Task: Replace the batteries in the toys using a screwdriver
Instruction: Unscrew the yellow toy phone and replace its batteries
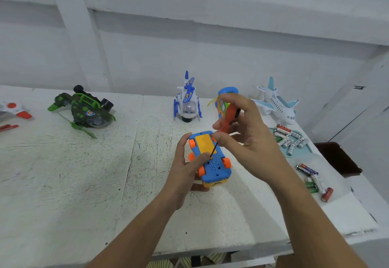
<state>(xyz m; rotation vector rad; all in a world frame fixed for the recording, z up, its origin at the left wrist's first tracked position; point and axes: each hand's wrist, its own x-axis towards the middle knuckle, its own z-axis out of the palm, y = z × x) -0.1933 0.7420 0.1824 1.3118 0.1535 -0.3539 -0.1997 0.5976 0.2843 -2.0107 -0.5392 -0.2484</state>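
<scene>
A blue toy car (212, 162) with orange wheels lies upside down above the white table (84, 173); its yellow battery cover (203, 144) faces up. My left hand (185, 169) grips the car from the left, thumb by the cover's near end. My right hand (244, 126) pinches the orange handle of a screwdriver (228, 120), and its thin black shaft slants down to a screw at the cover's near edge. Loose batteries (291, 138) lie on a pale blue tray (303, 152) at the right. More batteries (314, 180) lie nearer on the table.
Behind the car stand a white-and-blue toy helicopter (188, 101), a colourful toy (224, 104) partly hidden by my right hand, and a white toy airplane (277, 103). A dark green toy helicopter (84, 110) sits at the left. A red-and-white toy (14, 111) is at the left edge.
</scene>
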